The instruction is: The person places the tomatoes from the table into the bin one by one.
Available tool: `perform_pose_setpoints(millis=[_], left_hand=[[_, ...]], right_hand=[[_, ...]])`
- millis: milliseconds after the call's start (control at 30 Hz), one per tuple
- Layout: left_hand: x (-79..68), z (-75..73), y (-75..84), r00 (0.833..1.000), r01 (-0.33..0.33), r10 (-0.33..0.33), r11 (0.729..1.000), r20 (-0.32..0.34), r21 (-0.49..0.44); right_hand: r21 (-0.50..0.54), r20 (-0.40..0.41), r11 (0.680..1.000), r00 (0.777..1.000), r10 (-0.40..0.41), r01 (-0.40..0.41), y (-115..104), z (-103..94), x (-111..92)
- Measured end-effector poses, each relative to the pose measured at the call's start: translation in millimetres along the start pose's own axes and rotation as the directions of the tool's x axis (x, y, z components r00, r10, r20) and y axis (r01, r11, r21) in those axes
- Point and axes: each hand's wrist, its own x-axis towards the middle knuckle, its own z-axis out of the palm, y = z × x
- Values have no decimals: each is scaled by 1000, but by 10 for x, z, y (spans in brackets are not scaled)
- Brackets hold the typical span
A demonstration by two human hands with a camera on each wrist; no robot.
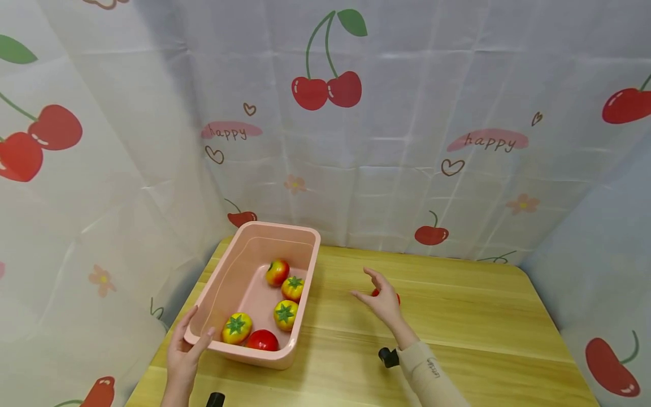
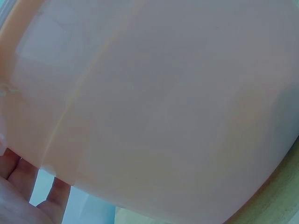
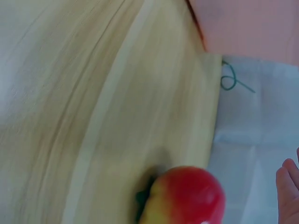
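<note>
My left hand (image 1: 184, 351) grips the near left corner of a pink plastic bin (image 1: 230, 271), thumb over the rim and fingers against the outside wall. In the left wrist view the fingers (image 2: 56, 198) bend at the edge of the bin wall (image 2: 163, 102). Inside the bin lie several toy tomatoes, yellow-red ones (image 1: 237, 328) with green leaf tops and a plain red one (image 1: 262, 340). My right hand (image 1: 383, 302), thumb and fingers spread with nothing between them, hovers by a red-and-yellow tomato (image 3: 187, 198) on the table, which it partly hides in the head view.
The wooden table (image 1: 458, 328) runs to the right of the bin. A white curtain (image 1: 386, 141) with cherry prints rises behind and on both sides. Black wrist-camera parts (image 1: 389, 357) show near the right sleeve (image 1: 427, 373).
</note>
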Motion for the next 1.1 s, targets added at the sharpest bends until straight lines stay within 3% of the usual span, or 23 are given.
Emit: perform_pose_setpoints(millis=[233,567,967,1100], left_hand=[[-3,11,20,1000,-5,5,1000,2,-2],[-18,9,42,1000,12,-12,1000,-6,9],[-21,28,84,1000,14,-14,1000,-15,9],[-27,36,95,1000,11,-11,1000,-18,16]], right_hand=[[12,-52,999,998,47,-47,234,-124,21],[-63,-123,991,987,107,-116,433,-294,3],[-140,-128,979,984,127,-145,594,-371,-58],[-131,-116,974,978,171,-185,667,-356,-88]])
